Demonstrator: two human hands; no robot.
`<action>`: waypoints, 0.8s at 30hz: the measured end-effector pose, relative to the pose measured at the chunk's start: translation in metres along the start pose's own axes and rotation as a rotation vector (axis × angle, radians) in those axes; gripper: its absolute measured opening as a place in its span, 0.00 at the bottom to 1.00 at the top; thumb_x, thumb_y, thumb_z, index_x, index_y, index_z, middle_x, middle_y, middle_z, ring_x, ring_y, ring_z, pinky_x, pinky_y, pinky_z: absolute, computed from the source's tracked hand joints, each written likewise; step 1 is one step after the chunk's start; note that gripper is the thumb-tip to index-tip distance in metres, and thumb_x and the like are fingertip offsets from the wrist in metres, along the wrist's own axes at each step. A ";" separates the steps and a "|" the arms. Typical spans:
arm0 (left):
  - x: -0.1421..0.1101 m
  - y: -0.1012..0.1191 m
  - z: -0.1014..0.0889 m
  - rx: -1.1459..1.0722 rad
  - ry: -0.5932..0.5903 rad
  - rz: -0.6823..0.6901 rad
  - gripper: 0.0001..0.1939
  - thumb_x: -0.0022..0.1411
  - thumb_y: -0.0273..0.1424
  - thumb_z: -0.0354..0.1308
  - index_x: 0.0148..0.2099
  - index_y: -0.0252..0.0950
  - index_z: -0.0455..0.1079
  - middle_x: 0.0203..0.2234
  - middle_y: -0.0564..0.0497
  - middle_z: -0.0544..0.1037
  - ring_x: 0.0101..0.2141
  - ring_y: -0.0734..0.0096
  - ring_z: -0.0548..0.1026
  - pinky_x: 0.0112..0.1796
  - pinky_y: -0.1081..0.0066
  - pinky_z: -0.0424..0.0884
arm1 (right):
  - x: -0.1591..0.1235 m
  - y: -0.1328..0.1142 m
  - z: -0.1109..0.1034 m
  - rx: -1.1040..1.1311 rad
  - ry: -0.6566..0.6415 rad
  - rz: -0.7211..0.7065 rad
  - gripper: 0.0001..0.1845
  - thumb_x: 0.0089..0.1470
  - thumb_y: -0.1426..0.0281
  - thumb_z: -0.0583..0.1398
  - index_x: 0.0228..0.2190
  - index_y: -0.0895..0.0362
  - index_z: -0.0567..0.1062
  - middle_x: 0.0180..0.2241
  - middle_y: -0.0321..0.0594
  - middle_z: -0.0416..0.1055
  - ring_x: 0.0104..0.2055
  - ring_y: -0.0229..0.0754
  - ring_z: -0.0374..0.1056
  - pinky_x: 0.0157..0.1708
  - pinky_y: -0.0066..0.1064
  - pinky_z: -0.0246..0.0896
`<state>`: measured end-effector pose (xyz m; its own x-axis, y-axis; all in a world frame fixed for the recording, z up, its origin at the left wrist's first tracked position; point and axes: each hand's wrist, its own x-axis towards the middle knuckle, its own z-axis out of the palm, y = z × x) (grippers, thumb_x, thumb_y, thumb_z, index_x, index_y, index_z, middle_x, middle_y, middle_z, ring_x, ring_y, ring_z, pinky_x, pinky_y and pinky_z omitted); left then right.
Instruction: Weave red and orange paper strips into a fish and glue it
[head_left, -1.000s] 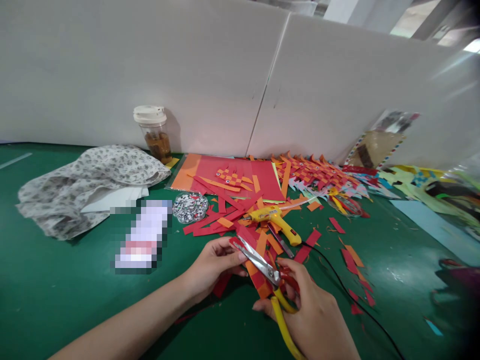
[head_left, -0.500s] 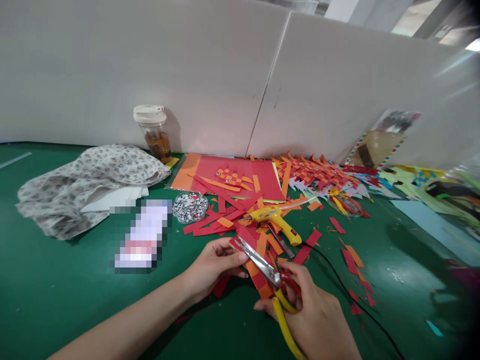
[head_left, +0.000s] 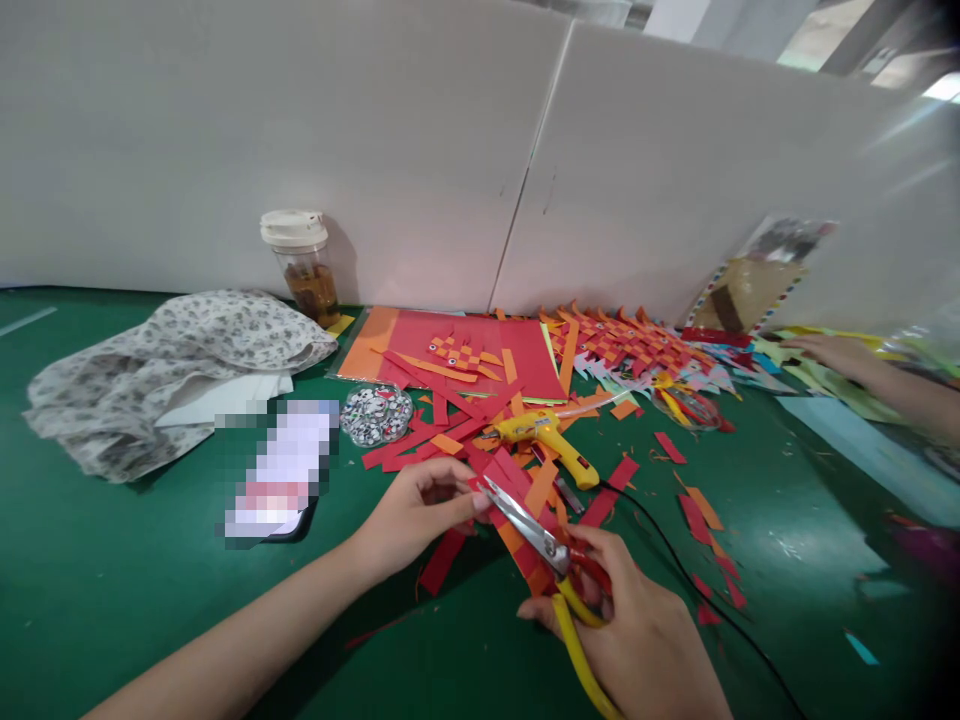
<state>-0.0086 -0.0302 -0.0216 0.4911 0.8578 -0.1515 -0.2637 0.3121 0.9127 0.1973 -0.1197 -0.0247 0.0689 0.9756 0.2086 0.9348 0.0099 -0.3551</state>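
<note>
My left hand (head_left: 420, 512) pinches the upper end of a woven red-and-orange paper piece (head_left: 526, 566), which slants down toward my other hand. Around the red and yellow handles of a pair of scissors (head_left: 536, 538) my right hand (head_left: 637, 615) is closed. The metal blades lie over the paper and look nearly closed, with their tips beside my left fingers. Part of the woven piece is hidden behind the scissors. Just beyond my hands, loose red and orange paper strips (head_left: 442, 447) lie heaped on the green table.
A yellow glue gun (head_left: 551, 437) lies on the strips, its black cord running right. A phone (head_left: 281, 470), a tub of googly eyes (head_left: 376, 415), floral cloth (head_left: 172, 370) and a lidded cup (head_left: 304, 270) are leftward. At right, another person's hand (head_left: 829, 352) reaches over green paper.
Another person's arm has come in from the right. My left hand has shifted slightly up and left, my right hand with the scissors slightly right. The view has turned a little.
</note>
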 end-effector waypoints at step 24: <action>0.000 -0.002 0.003 0.017 0.089 -0.003 0.12 0.47 0.35 0.66 0.29 0.33 0.68 0.20 0.55 0.74 0.23 0.75 0.73 0.28 0.73 0.70 | 0.003 -0.003 -0.018 0.327 -0.182 0.212 0.32 0.33 0.58 0.66 0.42 0.51 0.64 0.33 0.39 0.75 0.31 0.44 0.73 0.26 0.28 0.66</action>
<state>-0.0062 -0.0322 -0.0220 0.4161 0.8901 -0.1861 -0.2479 0.3079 0.9186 0.2013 -0.1207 -0.0066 0.1573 0.9861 -0.0541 0.7448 -0.1545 -0.6492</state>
